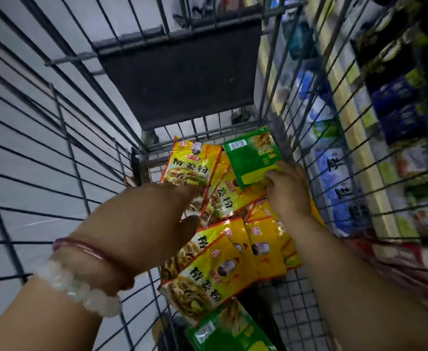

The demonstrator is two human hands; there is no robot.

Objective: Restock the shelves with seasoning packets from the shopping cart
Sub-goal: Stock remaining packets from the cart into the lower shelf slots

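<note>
The shopping cart consists of grey metal wire with a dull, matt finish; its floor is a finer wire mesh. The folding flap at the cart's far end is a dark, matt panel, apparently plastic. The yellow seasoning packets on the cart floor are glossy plastic film; creases and highlights show on their surfaces. The green packet at the far right corner is the same glossy film. The left wrist carries a bracelet of pale, smooth, translucent beads and a thin, glossy reddish bangle. Shelf goods beyond the cart's right side are blurred; their material cannot be determined.
</note>
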